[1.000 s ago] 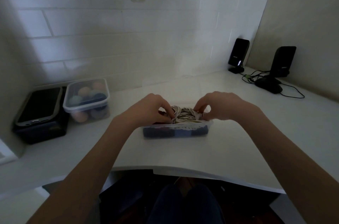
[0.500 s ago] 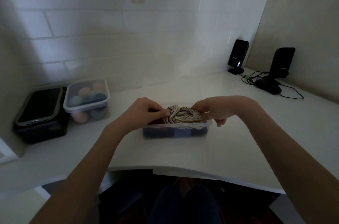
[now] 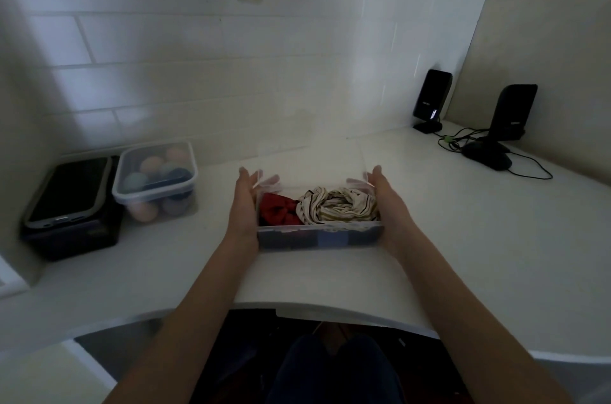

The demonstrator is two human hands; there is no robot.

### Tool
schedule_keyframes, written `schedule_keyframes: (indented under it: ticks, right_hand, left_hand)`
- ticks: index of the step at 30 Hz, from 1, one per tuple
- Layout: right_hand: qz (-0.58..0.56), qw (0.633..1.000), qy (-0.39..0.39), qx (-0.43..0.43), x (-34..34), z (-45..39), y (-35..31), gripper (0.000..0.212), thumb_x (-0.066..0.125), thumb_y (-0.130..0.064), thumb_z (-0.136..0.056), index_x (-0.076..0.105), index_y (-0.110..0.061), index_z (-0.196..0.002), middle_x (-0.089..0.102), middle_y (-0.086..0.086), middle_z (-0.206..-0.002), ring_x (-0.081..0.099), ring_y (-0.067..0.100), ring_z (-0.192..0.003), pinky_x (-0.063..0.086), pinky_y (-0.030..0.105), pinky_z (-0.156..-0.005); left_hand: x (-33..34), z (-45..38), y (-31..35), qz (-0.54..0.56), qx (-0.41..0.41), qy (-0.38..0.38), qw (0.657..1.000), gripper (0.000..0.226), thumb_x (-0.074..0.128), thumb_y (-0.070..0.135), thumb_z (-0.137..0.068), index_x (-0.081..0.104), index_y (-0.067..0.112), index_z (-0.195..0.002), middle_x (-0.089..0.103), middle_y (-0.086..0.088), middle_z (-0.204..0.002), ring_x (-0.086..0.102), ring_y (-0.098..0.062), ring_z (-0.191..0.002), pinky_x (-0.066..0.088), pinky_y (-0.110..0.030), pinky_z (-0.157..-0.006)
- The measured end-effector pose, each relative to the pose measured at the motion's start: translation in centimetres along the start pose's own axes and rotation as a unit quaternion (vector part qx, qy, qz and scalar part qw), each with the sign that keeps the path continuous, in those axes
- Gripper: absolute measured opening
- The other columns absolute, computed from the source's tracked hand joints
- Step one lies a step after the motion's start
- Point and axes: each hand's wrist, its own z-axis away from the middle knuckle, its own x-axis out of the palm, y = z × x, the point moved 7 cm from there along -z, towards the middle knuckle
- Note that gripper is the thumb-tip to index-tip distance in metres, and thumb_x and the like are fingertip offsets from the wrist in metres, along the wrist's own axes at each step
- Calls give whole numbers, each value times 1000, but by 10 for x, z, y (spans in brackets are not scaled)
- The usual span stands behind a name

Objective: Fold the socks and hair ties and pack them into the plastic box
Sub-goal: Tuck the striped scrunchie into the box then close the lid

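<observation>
My L hand point(image 3: 244, 205) and R hand point(image 3: 386, 202) now off the striped scrunchie point(image 3: 337, 205), fingers straight, flat vs. plastic box point(image 3: 317, 235) ends, box mid-counter point(image 3: 429, 238), red scrunchie point(image 3: 279, 210) uncovered inside, socks underneath.

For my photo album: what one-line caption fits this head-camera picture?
Both hands, left hand and right hand, flank a clear plastic box holding a red scrunchie and striped scrunchie.
</observation>
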Motion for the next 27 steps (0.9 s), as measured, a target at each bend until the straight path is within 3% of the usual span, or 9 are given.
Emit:
schedule_keyframes:
  ticks: [3, 6, 8, 12, 15, 17, 20, 27]
  right_hand:
    - [-35, 998, 16, -50, -3, -1, -2, 48, 31, -53, -95, 56, -22, -122, 68, 8, -109, 67, 28, -97, 54, 42, -86]
    - [-96, 992, 28, -79, -6, -3, -4, 45, 32, -52, -96, 64, -20, -92, 70, 4, -86, 68, 21, -74, 57, 32, -68]
    - [-138, 986, 32, -85, -11, -4, -4, 50, 32, -50, -96, 60, -15, -73, 66, 5, -80, 63, 21, -72, 52, 32, -71]
    - [-101, 994, -19, -42, -19, -3, -1, 53, 38, -47, -92, 63, -14, -59, 70, 6, -70, 63, 23, -65, 50, 28, -59]
    - [-49, 994, -76, -58, -15, 3, -5, 37, 46, -38, -91, 68, -18, -69, 73, 0, -74, 68, 16, -68, 52, 24, -56]
    - [24, 991, -84, -100, -14, 5, -6, 14, 52, -22, -90, 65, -18, -93, 69, 0, -87, 66, 16, -81, 52, 25, -63]
    - [92, 983, -107, -117, -11, 8, -1, 34, 55, -7, -85, 55, -18, -117, 65, 6, -99, 66, 13, -79, 52, 22, -66]
    - [51, 984, -133, -105, -13, 14, -2, 46, 54, 1, -87, 52, -21, -128, 68, 13, -104, 68, 21, -87, 56, 24, -72]
  left_hand:
    - [-3, -3, 5, -35, 42, 13, 998, 36, 32, 55, -92, 60, 35, -98, 72, 3, -99, 70, -15, -85, 55, -30, -67]
    - [-7, -7, 5, -52, 57, 38, 996, 47, 24, 53, -96, 62, 27, -82, 72, -2, -95, 68, -18, -86, 53, -30, -68]
    - [-11, -7, 3, -38, 48, 54, 997, 56, 24, 52, -96, 61, 20, -70, 71, -3, -88, 66, -18, -82, 51, -28, -67]
    - [-14, -6, 5, -65, 66, 37, 995, 59, 33, 47, -96, 61, 20, -52, 66, -3, -74, 61, -18, -73, 49, -29, -68]
    - [-8, -2, 7, -121, 62, -51, 989, 39, 51, 49, -84, 69, 23, -62, 70, 3, -67, 66, -9, -64, 51, -22, -59]
    - [-6, 2, 5, -164, 63, -106, 979, 27, 62, 43, -70, 70, 22, -86, 71, -3, -91, 68, -10, -77, 52, -19, -61]
    - [-6, 10, 2, -217, 73, -181, 956, 41, 66, 23, -71, 62, 32, -111, 60, -11, -120, 63, -23, -102, 53, -26, -78]
    - [-7, 17, 4, -196, 70, -206, 956, 45, 69, 20, -73, 61, 31, -115, 62, -12, -119, 64, -28, -105, 54, -33, -85]
